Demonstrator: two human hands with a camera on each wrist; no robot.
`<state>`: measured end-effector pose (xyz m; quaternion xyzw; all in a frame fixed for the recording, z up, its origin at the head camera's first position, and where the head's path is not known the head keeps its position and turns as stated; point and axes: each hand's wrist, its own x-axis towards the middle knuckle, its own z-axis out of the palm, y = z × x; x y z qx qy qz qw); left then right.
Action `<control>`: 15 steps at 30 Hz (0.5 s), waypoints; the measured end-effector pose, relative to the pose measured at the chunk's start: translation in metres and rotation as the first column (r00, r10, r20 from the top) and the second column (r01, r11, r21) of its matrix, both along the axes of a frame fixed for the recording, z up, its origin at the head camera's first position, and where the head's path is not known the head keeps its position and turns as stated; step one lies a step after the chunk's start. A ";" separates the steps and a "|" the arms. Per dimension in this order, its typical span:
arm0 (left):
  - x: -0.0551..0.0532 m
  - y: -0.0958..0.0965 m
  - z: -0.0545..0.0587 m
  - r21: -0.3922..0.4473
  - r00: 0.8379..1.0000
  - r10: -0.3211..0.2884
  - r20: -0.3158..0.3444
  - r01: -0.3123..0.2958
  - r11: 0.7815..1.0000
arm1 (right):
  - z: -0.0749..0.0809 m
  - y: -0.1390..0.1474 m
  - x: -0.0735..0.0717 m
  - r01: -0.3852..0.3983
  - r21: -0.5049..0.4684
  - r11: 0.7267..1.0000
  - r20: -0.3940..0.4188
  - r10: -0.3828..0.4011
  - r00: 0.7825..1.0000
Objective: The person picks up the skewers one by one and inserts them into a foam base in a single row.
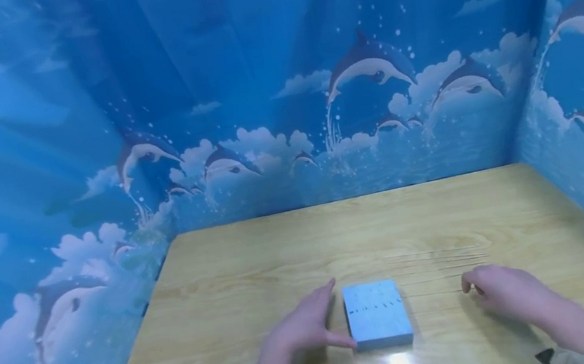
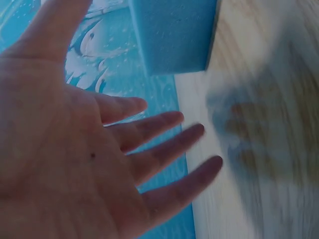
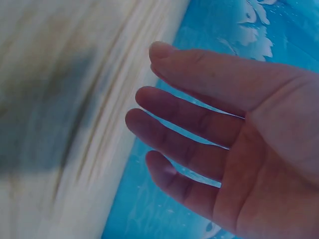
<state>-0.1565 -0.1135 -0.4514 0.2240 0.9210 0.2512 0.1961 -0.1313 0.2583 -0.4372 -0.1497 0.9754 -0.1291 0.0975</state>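
Note:
A blue foam-like block [image 1: 379,319] lies flat on the table, with a row of small dark marks across its top. My left hand [image 1: 304,329] is just left of it, thumb spread out to the block's near left corner and fingers pointing away. In the left wrist view the palm faces the camera, fingers parted, and the block [image 2: 174,37] appears beyond. My right hand [image 1: 510,293] hovers to the right of the block with loosely bent fingers and nothing in them. Beyond its fingertips, several thin brown lines that look like slender sticks [image 1: 438,259] run across the tabletop.
The light wood-grain table [image 1: 258,258] reaches back to a blue curtain [image 1: 269,186] printed with dolphins and clouds. More of that curtain encloses the left and right sides. A bright glare spot shows on the wood in front of the block.

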 end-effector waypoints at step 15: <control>0.002 0.012 -0.001 -0.074 0.999 0.049 0.000 -0.049 0.996 | -0.027 0.004 0.002 -0.007 -0.003 1.000 -0.115 0.007 0.993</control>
